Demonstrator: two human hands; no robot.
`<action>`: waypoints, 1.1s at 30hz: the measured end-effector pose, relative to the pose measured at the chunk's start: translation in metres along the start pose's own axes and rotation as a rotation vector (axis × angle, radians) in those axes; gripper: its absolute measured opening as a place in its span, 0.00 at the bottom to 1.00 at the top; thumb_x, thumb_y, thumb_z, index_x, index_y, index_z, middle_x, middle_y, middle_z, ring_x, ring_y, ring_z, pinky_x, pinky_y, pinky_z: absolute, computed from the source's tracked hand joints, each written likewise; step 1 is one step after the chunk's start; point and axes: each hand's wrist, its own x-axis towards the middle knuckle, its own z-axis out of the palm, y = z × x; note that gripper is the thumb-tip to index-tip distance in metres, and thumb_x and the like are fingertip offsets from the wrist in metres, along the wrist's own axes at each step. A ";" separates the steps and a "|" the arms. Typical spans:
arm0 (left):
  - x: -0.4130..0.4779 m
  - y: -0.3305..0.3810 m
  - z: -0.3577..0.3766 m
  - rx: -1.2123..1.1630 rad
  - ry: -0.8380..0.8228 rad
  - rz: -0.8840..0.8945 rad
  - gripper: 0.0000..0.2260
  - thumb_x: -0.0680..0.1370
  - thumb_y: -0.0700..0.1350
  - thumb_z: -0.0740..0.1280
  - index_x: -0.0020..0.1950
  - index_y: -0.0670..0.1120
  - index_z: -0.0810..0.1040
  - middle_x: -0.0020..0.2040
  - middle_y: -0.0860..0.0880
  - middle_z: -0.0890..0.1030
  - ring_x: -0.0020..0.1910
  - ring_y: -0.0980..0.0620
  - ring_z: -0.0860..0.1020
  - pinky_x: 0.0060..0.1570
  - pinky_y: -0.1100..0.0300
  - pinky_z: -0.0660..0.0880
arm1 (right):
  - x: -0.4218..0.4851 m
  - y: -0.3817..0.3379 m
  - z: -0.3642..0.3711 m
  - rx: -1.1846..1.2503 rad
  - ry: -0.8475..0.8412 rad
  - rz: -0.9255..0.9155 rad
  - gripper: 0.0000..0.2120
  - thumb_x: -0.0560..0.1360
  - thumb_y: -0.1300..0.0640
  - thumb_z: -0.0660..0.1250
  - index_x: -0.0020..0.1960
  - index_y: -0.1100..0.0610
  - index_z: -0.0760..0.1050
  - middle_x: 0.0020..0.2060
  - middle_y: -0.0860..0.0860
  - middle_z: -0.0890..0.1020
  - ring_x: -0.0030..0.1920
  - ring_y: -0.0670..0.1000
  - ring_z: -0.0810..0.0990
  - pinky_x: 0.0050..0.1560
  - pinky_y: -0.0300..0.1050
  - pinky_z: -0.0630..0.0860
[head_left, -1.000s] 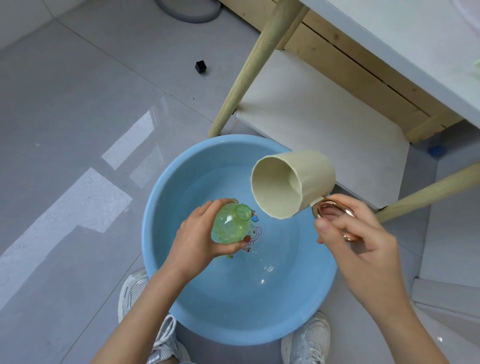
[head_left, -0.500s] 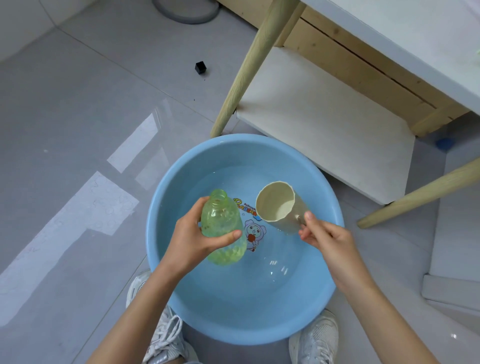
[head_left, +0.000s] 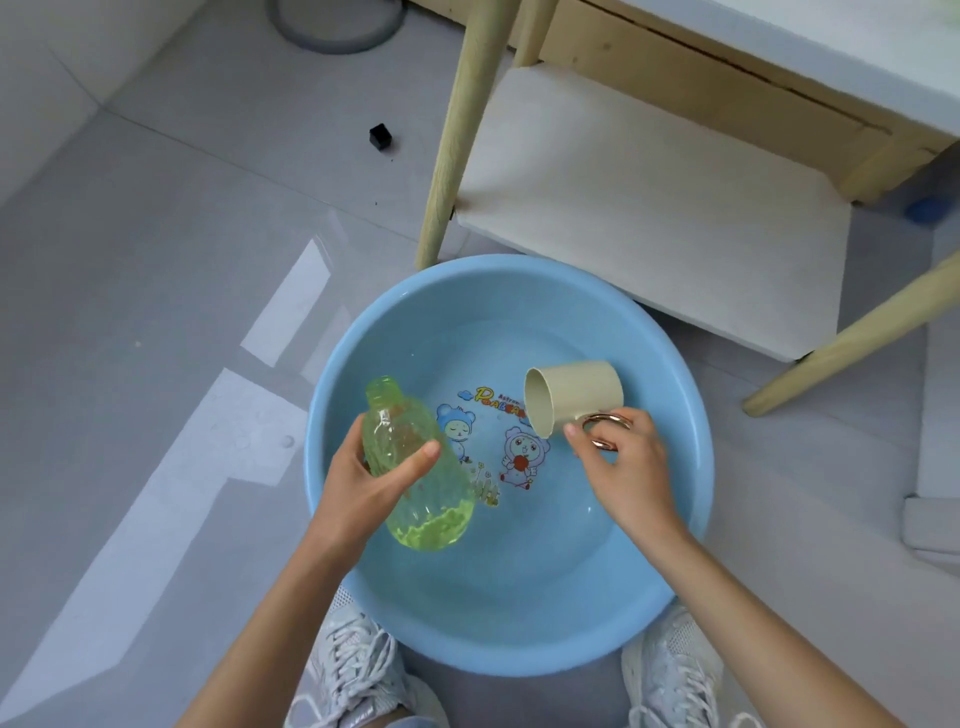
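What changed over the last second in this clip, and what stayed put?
The right hand lowered the beige cup from beside the mouth of the green bottle down into the blue basin, on its side, mouth leftward. The left hand moved the bottle left, neck now pointing away. Unchanged: both grips, right on the gold handle, left around the bottle; the basin's place.

The glossy grey tile floor (head_left: 130, 249) reflects pale light patches (head_left: 293, 304), and on it stand a small black cube (head_left: 380, 137) and a table (head_left: 675, 70) with light wooden legs (head_left: 460, 130) and a white lower shelf (head_left: 649, 208).
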 end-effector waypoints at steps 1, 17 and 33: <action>0.000 0.000 0.000 0.008 0.000 0.002 0.23 0.63 0.53 0.76 0.55 0.50 0.77 0.49 0.49 0.84 0.49 0.49 0.82 0.52 0.53 0.78 | 0.002 0.001 0.000 -0.019 0.000 -0.010 0.11 0.73 0.55 0.72 0.37 0.62 0.81 0.43 0.42 0.70 0.51 0.53 0.79 0.54 0.38 0.70; 0.002 -0.002 0.004 0.067 -0.022 0.053 0.23 0.60 0.53 0.77 0.52 0.50 0.76 0.43 0.54 0.83 0.42 0.55 0.81 0.41 0.63 0.77 | 0.019 0.014 0.016 -0.305 -0.060 -0.069 0.12 0.73 0.54 0.72 0.37 0.61 0.79 0.51 0.61 0.75 0.49 0.62 0.77 0.50 0.48 0.74; 0.003 -0.003 -0.001 0.071 -0.023 0.103 0.22 0.63 0.48 0.79 0.54 0.49 0.76 0.46 0.53 0.83 0.45 0.54 0.82 0.43 0.62 0.78 | 0.035 0.001 -0.018 -0.283 -0.072 -0.052 0.14 0.76 0.49 0.68 0.38 0.58 0.82 0.41 0.56 0.79 0.49 0.54 0.77 0.43 0.39 0.64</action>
